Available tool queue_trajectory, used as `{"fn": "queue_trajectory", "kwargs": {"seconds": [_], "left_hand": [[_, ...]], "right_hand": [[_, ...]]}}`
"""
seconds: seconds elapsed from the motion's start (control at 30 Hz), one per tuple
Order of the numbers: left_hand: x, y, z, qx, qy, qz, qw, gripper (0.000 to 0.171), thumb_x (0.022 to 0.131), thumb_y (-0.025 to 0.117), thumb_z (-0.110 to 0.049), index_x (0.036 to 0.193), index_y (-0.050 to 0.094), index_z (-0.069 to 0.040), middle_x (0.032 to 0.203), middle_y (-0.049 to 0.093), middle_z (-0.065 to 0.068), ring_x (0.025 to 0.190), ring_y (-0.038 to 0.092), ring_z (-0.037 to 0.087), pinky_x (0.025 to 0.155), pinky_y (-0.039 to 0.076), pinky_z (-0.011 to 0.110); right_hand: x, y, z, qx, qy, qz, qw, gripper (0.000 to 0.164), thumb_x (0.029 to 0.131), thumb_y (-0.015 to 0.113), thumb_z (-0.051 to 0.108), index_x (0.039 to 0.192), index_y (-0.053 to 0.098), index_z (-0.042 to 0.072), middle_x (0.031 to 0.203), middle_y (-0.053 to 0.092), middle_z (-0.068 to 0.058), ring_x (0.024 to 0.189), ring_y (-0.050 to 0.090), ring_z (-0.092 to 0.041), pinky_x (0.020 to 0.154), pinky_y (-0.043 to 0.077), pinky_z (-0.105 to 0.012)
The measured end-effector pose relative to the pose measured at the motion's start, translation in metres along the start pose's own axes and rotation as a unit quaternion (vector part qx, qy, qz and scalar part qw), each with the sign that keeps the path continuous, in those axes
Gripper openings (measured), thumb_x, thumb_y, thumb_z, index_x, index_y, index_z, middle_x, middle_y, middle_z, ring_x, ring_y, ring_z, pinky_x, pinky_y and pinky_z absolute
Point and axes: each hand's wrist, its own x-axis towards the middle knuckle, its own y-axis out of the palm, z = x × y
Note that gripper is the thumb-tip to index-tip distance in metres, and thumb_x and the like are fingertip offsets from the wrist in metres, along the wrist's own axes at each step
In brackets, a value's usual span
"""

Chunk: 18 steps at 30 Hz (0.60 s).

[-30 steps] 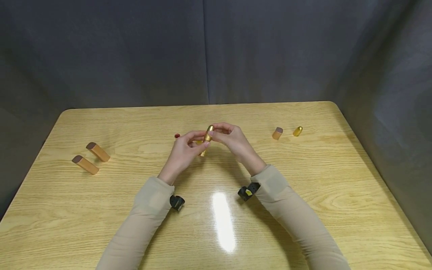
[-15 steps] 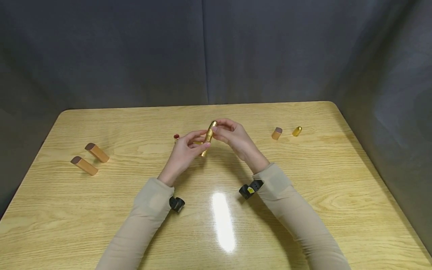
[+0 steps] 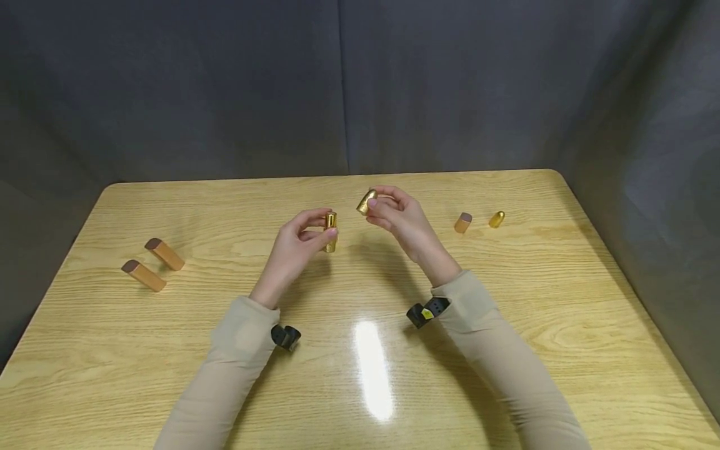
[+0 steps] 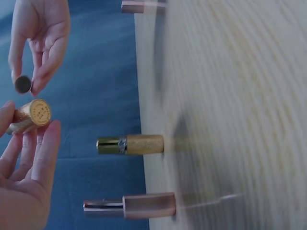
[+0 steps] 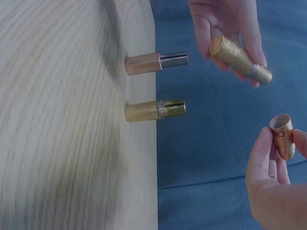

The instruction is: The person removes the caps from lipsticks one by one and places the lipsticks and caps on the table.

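My left hand (image 3: 292,247) pinches a gold lipstick tube (image 3: 330,232) upright between thumb and fingers. In the right wrist view that lipstick (image 5: 236,55) has its cap off, with a pale band near its narrower end. My right hand (image 3: 406,222) pinches a matching gold lipstick cap (image 3: 367,203), tilted, a little apart from the tube. The cap's hollow opening (image 5: 279,121) shows in the right wrist view. Two uncapped lipsticks, one gold (image 4: 144,144) and one rose-gold (image 4: 149,206), stand on the table in the left wrist view; the left hand hides them in the head view.
Two rose-gold tubes (image 3: 165,254) with dark tops stand on the left of the wooden table (image 3: 315,400). To the right are a shorter rose-gold piece (image 3: 463,222) and a gold rounded cap (image 3: 497,219). A dark curtain (image 3: 236,94) hangs behind.
The gold cap has come off the lipstick. My right hand has moved up and right with the cap; my left hand has shifted slightly left with the tube.
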Motion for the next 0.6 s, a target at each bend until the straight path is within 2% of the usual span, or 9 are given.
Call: {"fn": "queue_trajectory", "kwargs": {"seconds": [0.1, 0.3, 0.5, 0.6], "left_hand": [[-0.002, -0.007, -0.002, -0.003, -0.002, -0.009, 1.0000, 0.046, 0.093, 0.064, -0.024, 0.136, 0.051, -0.016, 0.126, 0.057, 0.010, 0.106, 0.063, 0.020, 0.085, 0.055, 0.032], [-0.004, -0.021, -0.003, -0.013, -0.002, -0.033, 0.9994, 0.046, 0.093, 0.063, -0.022, 0.137, 0.050, -0.014, 0.125, 0.055, 0.008, 0.090, 0.060, 0.005, 0.068, 0.051, 0.018], [-0.005, -0.034, 0.001, -0.008, 0.006, -0.055, 0.9984, 0.047, 0.094, 0.062, -0.022, 0.138, 0.049, -0.012, 0.128, 0.054, 0.009, 0.093, 0.060, 0.000, 0.081, 0.054, 0.018], [-0.006, -0.039, 0.002, -0.011, 0.007, -0.063, 0.9979, 0.049, 0.094, 0.062, -0.023, 0.139, 0.048, -0.011, 0.127, 0.053, 0.007, 0.095, 0.059, -0.001, 0.080, 0.053, 0.014]], "right_hand": [[-0.001, -0.004, 0.001, -0.004, -0.004, -0.001, 1.000, 0.037, 0.096, 0.051, 0.003, 0.131, 0.042, -0.003, 0.096, 0.059, 0.004, 0.084, 0.062, -0.003, 0.079, 0.053, -0.015], [-0.001, -0.012, 0.003, -0.013, 0.000, -0.007, 1.000, 0.033, 0.095, 0.053, 0.003, 0.128, 0.046, 0.003, 0.099, 0.058, 0.004, 0.086, 0.061, -0.003, 0.079, 0.054, -0.016], [-0.001, -0.020, 0.005, -0.029, 0.006, -0.013, 0.999, 0.035, 0.095, 0.054, 0.004, 0.129, 0.046, 0.003, 0.102, 0.055, 0.003, 0.087, 0.061, -0.004, 0.078, 0.053, -0.015], [-0.002, -0.024, 0.004, -0.037, 0.007, -0.017, 0.999, 0.034, 0.094, 0.054, 0.004, 0.128, 0.047, 0.005, 0.102, 0.055, 0.004, 0.088, 0.060, -0.004, 0.078, 0.053, -0.015]]}}
